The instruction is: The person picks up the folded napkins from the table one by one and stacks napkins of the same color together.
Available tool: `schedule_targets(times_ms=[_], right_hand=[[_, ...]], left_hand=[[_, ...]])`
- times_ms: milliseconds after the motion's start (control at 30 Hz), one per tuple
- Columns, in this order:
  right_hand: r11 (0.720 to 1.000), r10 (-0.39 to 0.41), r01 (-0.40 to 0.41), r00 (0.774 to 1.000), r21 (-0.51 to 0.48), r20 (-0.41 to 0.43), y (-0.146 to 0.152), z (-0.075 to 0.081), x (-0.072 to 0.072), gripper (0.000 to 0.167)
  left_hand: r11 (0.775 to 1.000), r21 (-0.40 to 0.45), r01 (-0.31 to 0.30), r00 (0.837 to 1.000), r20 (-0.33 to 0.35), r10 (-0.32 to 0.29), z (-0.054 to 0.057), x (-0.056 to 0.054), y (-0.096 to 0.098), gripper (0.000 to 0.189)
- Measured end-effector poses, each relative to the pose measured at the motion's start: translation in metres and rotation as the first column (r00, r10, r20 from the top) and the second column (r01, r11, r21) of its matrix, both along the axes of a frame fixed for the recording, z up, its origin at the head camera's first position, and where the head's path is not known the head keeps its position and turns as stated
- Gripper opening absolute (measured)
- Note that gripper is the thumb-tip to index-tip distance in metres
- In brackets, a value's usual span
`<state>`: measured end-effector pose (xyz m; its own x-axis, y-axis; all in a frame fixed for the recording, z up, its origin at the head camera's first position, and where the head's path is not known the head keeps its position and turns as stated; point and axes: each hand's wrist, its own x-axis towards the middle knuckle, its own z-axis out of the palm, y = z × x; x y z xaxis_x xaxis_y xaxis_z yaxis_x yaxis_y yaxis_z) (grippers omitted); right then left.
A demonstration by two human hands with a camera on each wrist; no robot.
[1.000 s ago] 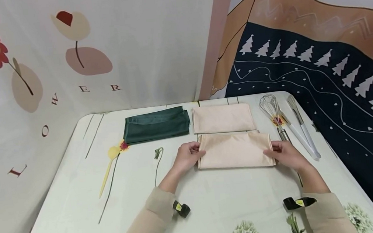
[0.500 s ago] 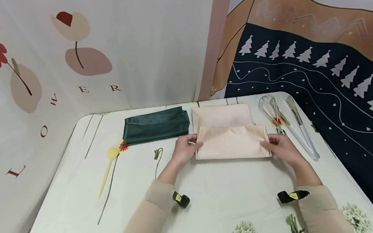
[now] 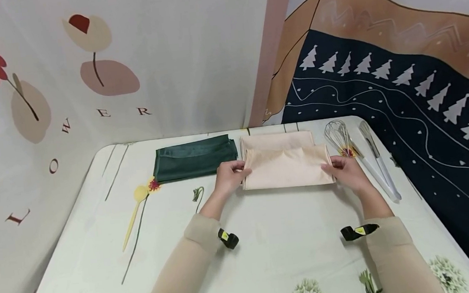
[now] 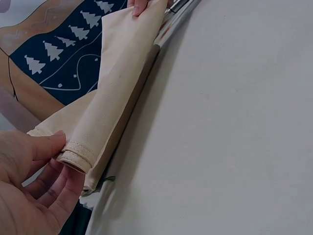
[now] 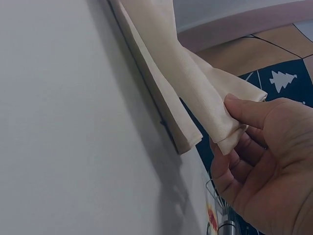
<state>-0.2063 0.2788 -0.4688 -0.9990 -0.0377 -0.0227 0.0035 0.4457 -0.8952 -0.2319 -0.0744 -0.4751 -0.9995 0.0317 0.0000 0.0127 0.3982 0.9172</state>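
A folded cream-pink cloth (image 3: pixel 287 169) is held up by its two ends, one in each hand. In the head view, my left hand (image 3: pixel 230 179) pinches the left end between thumb and fingers, and my right hand (image 3: pixel 349 172) pinches the right end. A second folded cloth (image 3: pixel 277 140) of the same colour lies behind it, its front part hidden. Both wrist views show the held cloth (image 4: pixel 107 103) raised off the table, with the lying cloth (image 5: pixel 182 132) beneath it. A folded dark green cloth (image 3: pixel 195 158) lies to the left, near my left hand.
Beyond my right hand lie a wire whisk (image 3: pixel 336 133) and white-handled tongs (image 3: pixel 380 166). A yellow spoon (image 3: pixel 133 216) rests on the left of the table. The table (image 3: pixel 285 244) has a white flower-printed cover and meets hanging printed fabric (image 3: pixel 195 75) at the back.
Both hands have carried the cream-pink cloth away from me, so it now overlaps more of the lying cloth in the head view. The green cloth and utensils have not moved.
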Motion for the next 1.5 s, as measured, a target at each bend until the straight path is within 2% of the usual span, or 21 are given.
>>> schedule_targets(times_ms=[133, 333, 633, 833, 1100, 1500], right_hand=[[1.000, -0.012, 0.012, 1.000, 0.013, -0.004, 0.000, 0.000, -0.008, 0.036], [0.999, -0.035, 0.035, 0.999, 0.016, -0.020, -0.004, 0.002, -0.022, 0.036], [0.994, -0.091, 0.090, 0.996, 0.055, 0.013, -0.010, 0.005, -0.041, 0.038], [0.990, -0.123, 0.120, 0.992, 0.077, 0.039, -0.011, 0.002, -0.052, 0.037], [0.994, -0.102, 0.098, 0.992, 0.044, 0.077, -0.012, -0.001, -0.068, 0.038], [0.990, -0.102, 0.095, 0.992, 0.105, 0.067, -0.012, 0.000, -0.083, 0.038]], left_hand=[[1.000, -0.011, -0.004, 1.000, -0.007, 0.004, 0.001, -0.006, 0.001, 0.020], [0.997, -0.079, -0.019, 0.999, -0.046, 0.016, 0.006, -0.017, 0.001, 0.020], [0.992, -0.118, -0.034, 0.999, -0.046, 0.029, 0.011, -0.032, 0.003, 0.020], [0.991, -0.134, -0.029, 0.999, -0.026, 0.026, 0.014, -0.042, 0.006, 0.021], [0.984, -0.163, -0.065, 0.998, -0.028, 0.061, 0.012, -0.055, 0.006, 0.020], [0.980, -0.184, -0.079, 0.994, -0.088, 0.064, 0.010, -0.074, 0.011, 0.018]])
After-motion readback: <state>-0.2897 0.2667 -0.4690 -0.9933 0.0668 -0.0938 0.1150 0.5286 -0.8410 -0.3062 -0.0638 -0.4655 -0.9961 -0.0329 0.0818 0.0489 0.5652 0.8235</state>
